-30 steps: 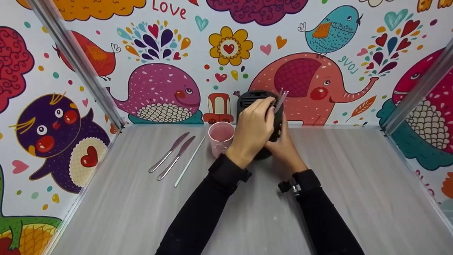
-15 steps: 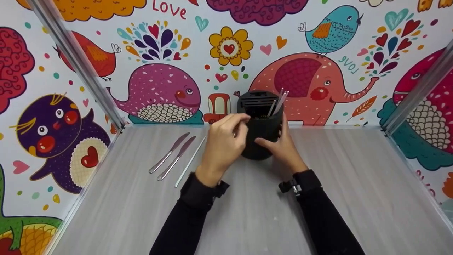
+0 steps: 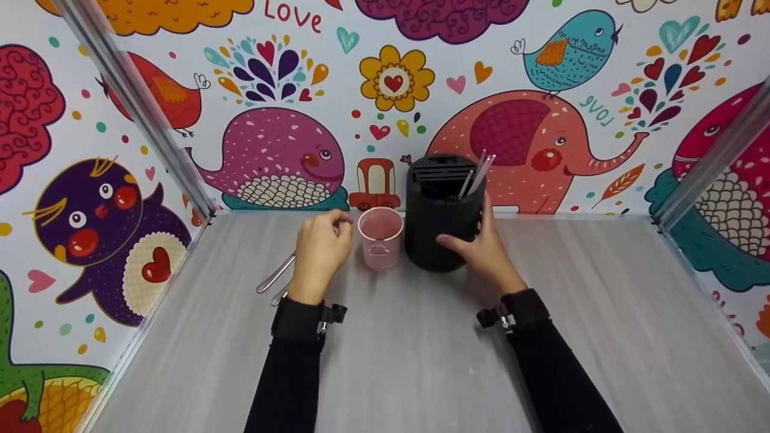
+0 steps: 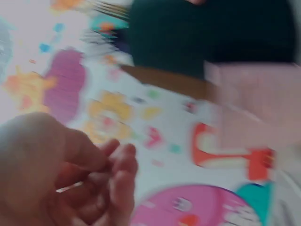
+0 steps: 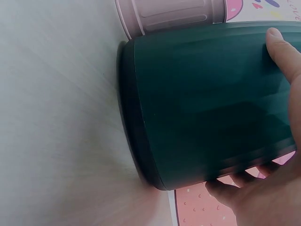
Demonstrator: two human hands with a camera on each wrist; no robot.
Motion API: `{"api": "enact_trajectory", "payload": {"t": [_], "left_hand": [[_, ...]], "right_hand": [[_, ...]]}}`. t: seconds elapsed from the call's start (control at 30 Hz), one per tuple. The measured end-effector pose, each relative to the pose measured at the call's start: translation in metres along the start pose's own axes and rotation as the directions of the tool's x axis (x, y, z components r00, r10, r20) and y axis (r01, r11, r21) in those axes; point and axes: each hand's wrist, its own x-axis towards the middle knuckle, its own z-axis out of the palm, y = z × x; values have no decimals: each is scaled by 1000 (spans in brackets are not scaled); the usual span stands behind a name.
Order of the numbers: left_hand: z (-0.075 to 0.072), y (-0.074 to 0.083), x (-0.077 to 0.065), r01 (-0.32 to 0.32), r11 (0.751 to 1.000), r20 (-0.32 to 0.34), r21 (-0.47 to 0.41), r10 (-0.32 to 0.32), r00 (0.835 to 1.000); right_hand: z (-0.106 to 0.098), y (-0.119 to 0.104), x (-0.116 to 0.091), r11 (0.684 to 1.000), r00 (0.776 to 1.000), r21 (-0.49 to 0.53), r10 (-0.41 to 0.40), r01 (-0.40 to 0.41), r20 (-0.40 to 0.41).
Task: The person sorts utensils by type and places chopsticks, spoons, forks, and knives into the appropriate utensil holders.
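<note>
My right hand (image 3: pixel 492 252) grips a dark cylindrical utensil holder (image 3: pixel 436 231), thumb on its front and fingers around the far side. Several thin, clear pinkish straws (image 3: pixel 481 174) stick up from its right opening, and its back top has slots. In the right wrist view the holder's side (image 5: pixel 202 103) looks dark green, its base at the table. My left hand (image 3: pixel 320 249) is left of a pink cup (image 3: pixel 381 252), above the table knives (image 3: pixel 275 273). Its fingers curl loosely with nothing visible in them. The hand hides the knife blades and the pale straw that lay beside them.
The cup stands upright between my left hand and the holder. Behind the table (image 3: pixel 397 361) rises a wall (image 3: pixel 457 120) with cartoon animals. Metal posts (image 3: pixel 138 108) stand at both back corners.
My left hand has left the holder's top and moved left past the pink cup, over the knives and pale straw. The right hand keeps its grip on the holder.
</note>
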Motion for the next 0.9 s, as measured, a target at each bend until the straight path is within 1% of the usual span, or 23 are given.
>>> {"api": "enact_trajectory", "payload": {"t": [0.07, 0.13, 0.2, 0.3, 0.37, 0.47, 0.57, 0.67, 0.9], "left_hand": [[12, -17, 1, 46, 993, 59, 106, -53, 997], [22, -31, 0, 76, 976, 119, 203, -101, 988], [31, -44, -1, 96, 954, 160, 285, -147, 976], [38, -56, -4, 131, 919, 207, 371, -219, 953], [40, -61, -5, 145, 900, 229, 411, -256, 939], [42, -66, -8, 171, 885, 255, 433, -302, 919], [43, -68, -10, 197, 883, 258, 426, -327, 909], [46, -68, -11, 203, 888, 254, 413, -326, 911], [50, -64, -10, 156, 898, 269, 412, -284, 920]], "right_hand": [[0, 0, 0, 1000, 1000, -1, -1, 1, -7], [0, 0, 0, 1000, 1000, -1, 2, -2, -6], [0, 0, -1, 1000, 1000, 3, 11, -11, -1], [0, -1, -1, 1000, 1000, 5, 20, -20, 6], [0, -4, -1, 1000, 1000, 8, 22, -22, 6], [0, -7, 0, 1000, 1000, 15, 23, -23, 11], [1, -8, 1, 1000, 1000, 10, 18, -18, 15], [2, -6, 2, 1000, 1000, -5, 11, -11, 14], [1, -1, 0, 1000, 1000, -7, -4, 4, -4]]}}
